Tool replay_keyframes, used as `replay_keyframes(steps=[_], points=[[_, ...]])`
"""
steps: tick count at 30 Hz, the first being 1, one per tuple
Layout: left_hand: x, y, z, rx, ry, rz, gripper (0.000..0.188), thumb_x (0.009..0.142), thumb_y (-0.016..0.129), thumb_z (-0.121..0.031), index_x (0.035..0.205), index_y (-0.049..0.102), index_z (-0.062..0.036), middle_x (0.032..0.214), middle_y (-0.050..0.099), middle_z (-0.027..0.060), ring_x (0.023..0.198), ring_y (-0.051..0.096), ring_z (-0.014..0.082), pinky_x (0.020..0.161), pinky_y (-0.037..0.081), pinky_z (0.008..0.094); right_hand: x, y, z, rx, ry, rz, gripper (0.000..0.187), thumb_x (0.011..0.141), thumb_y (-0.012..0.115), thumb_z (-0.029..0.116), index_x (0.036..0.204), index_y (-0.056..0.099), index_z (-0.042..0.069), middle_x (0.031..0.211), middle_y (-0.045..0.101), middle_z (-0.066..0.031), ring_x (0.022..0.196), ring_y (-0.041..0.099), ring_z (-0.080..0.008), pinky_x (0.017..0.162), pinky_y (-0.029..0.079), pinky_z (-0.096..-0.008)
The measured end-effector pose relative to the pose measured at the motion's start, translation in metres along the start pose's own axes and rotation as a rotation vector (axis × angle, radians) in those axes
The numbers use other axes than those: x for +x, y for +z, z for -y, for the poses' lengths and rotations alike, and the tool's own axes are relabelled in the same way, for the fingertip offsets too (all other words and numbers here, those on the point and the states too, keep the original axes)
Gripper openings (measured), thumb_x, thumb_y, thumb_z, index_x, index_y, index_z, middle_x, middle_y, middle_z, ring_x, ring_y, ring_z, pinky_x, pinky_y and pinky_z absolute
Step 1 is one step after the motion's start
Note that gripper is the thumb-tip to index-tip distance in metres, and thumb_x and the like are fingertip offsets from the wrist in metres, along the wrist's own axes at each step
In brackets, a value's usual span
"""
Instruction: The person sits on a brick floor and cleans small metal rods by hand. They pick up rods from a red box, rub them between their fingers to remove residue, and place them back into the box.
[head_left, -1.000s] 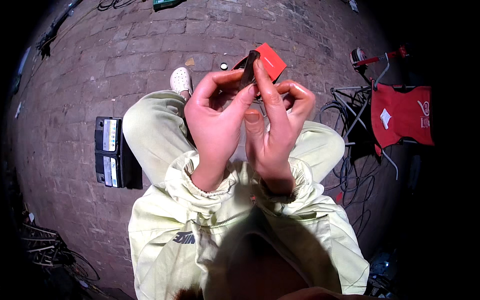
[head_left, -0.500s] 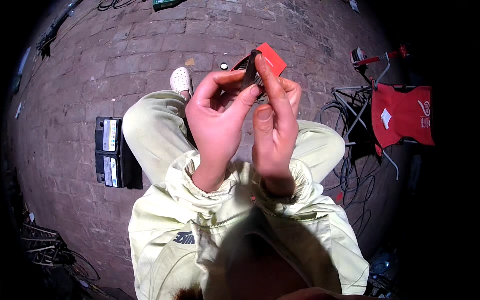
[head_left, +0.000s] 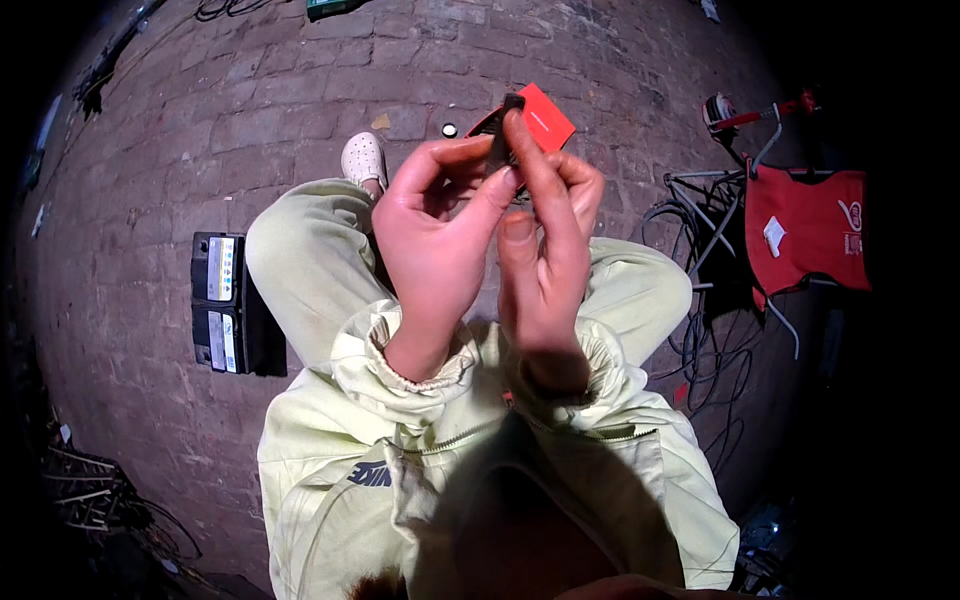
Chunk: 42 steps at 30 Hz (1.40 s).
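Note:
A small dark flat piece stands nearly upright between the thumb and fingers of my left hand. Its exact kind does not show. The stretched index finger of my right hand rests against the piece's upper right side, just below its top end. My right thumb stands apart from that finger, and the other right fingers are partly curled behind. Past my fingertips, a red box or card lies on the floor beside dark ridged items, largely hidden by my hands.
A black battery stands on the brick floor left of my leg. At the right are a red folding chair and tangled cables. A small round white-topped thing lies beyond my shoe.
My right index finger has shifted slightly left and down along the dark piece, and my right thumb has moved a little left. The left hand keeps its grip almost unmoved.

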<state>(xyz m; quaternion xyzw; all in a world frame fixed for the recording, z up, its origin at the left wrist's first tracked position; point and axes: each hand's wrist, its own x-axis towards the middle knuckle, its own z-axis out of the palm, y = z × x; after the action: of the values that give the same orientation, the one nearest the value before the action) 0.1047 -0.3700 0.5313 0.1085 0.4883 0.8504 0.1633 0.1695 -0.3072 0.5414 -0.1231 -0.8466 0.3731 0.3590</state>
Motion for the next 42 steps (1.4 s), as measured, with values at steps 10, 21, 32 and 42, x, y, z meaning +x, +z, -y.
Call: replay_keyframes(steps=[10,21,32,42], points=[[0.001,-0.003,-0.008,-0.174,-0.257,0.157,0.024,0.079,0.071,0.000,0.100,0.062,0.0069,0.088,0.066,0.0090,0.074,0.062,0.0108,0.067,0.052,0.0225,0.021,-0.013,-0.005,0.082,0.010,-0.146,0.051,0.096,0.040,0.045,0.129,0.053,0.008,0.102,0.041,-0.0096,0.090,0.037,-0.0200,0.080,0.034,-0.0301],[0.001,-0.018,-0.002,-0.391,-0.450,0.340,0.027,0.088,0.063,-0.011,0.109,0.059,0.0045,0.095,0.066,0.0140,0.070,0.061,0.0136,0.058,0.050,0.0226,0.013,-0.020,-0.028,-0.198,-0.220,-0.172,0.063,0.093,0.030,0.060,0.112,0.069,0.015,0.096,0.036,-0.0061,0.090,0.037,-0.0206,0.078,0.035,-0.0304],[0.003,-0.015,-0.004,-0.351,-0.466,0.474,0.041,0.092,0.058,-0.026,0.114,0.057,0.0080,0.091,0.066,0.0115,0.068,0.059,0.0107,0.057,0.048,0.0198,0.017,-0.027,-0.027,0.435,0.237,-0.108,0.026,0.092,0.058,0.023,0.101,0.066,0.000,0.096,0.057,-0.0064,0.097,0.047,-0.0143,0.078,0.042,-0.0278],[0.018,-0.024,0.006,0.262,0.000,0.215,0.031,0.095,0.052,-0.027,0.100,0.066,0.0006,0.098,0.063,0.0083,0.098,0.056,0.0159,0.080,0.045,0.0278,0.018,-0.029,-0.026,1.016,0.609,0.049,0.036,0.093,0.055,0.033,0.096,0.064,-0.002,0.099,0.062,-0.0081,0.086,0.057,-0.0119,0.082,0.039,-0.0242]])
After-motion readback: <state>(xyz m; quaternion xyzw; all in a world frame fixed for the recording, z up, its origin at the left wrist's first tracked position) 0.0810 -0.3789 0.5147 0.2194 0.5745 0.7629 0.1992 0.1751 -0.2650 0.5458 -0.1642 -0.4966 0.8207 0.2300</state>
